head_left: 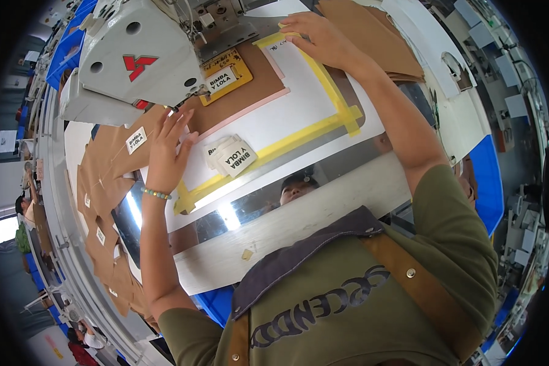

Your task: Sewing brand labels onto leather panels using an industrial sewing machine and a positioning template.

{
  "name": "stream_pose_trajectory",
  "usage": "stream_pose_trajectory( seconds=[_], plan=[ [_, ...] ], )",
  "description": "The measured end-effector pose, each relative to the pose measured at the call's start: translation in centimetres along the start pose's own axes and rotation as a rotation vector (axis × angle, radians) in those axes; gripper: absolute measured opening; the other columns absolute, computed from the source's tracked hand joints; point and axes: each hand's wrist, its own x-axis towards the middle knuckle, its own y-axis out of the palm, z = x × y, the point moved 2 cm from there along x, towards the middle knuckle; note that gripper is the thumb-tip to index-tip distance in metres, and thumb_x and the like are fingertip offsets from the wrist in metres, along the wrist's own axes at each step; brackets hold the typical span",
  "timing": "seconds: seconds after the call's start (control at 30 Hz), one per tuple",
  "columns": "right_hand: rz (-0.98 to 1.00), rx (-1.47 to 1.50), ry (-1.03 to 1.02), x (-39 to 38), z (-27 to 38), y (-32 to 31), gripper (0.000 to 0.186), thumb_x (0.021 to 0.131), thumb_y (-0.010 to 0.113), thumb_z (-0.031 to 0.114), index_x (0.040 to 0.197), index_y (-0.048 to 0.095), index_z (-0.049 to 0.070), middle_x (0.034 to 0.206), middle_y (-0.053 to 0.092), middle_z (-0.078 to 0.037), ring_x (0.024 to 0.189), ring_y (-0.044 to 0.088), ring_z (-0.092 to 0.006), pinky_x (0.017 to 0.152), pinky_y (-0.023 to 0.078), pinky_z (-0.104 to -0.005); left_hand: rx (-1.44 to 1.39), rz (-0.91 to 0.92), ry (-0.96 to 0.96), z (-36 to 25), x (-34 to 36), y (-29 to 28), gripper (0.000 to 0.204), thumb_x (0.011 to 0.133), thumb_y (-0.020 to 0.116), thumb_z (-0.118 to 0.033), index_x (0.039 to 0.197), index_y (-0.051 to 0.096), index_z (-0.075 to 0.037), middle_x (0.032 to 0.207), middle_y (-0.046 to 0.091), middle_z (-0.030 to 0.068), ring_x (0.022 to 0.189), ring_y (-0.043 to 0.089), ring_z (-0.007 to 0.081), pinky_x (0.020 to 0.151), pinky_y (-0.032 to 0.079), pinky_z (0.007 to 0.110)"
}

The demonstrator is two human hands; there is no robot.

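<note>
My left hand point(171, 146) lies with fingers apart on brown sheet material beside the white sewing machine head point(134, 55), its fingertips just below the needle area. My right hand point(317, 43) rests with fingers spread on the top corner of a white template point(290, 122) bordered with yellow tape and pink strips. Between them a brown piece point(262, 82) lies under the machine, with a yellow plate point(229, 88) carrying a white label near the presser foot. A small pile of white labels point(235, 158) sits on the template, near my left hand.
Brown pieces with labels point(113, 158) spread down the left; stacked brown sheets point(381, 43) lie top right. Blue bins point(482, 183) stand at the right, top left and below. A reflective metal strip point(256, 207) borders the front table edge. Other people point(82, 338) work at far left.
</note>
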Motion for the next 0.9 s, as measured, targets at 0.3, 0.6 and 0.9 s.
stream_pose_trajectory(
  seconds=[0.3,0.6,0.9],
  plan=[
    [-0.075,0.059,-0.037,-0.1,-0.8,0.9,0.035,0.106,0.064,0.030,0.124,0.079,0.004,0.137,0.074,-0.012,0.142,0.057,-0.0322,0.120,0.045,-0.0463,-0.099,-0.011,0.065,-1.3,2.4,1.3,0.047,0.101,0.071,-0.017,0.147,0.065,-0.008,0.159,0.060,0.0082,0.136,0.052,0.0434,0.121,0.040,0.052],
    [0.083,0.033,-0.010,-0.3,-0.4,1.0,0.032,0.107,0.063,0.026,0.129,0.077,0.008,0.146,0.069,-0.007,0.153,0.046,-0.0294,0.125,0.038,-0.0452,-0.015,0.061,0.087,-1.0,2.6,1.3,0.038,0.102,0.068,-0.014,0.139,0.072,-0.007,0.158,0.062,0.0062,0.137,0.055,0.0402,0.121,0.036,0.048],
    [0.080,0.013,-0.026,-0.2,-0.6,1.5,0.032,0.107,0.062,0.024,0.130,0.077,0.008,0.147,0.068,-0.007,0.153,0.046,-0.0293,0.125,0.038,-0.0449,0.004,0.097,0.116,-0.9,2.9,0.9,0.038,0.101,0.070,-0.016,0.139,0.073,-0.007,0.158,0.062,0.0058,0.136,0.056,0.0390,0.119,0.038,0.047]
  ],
)
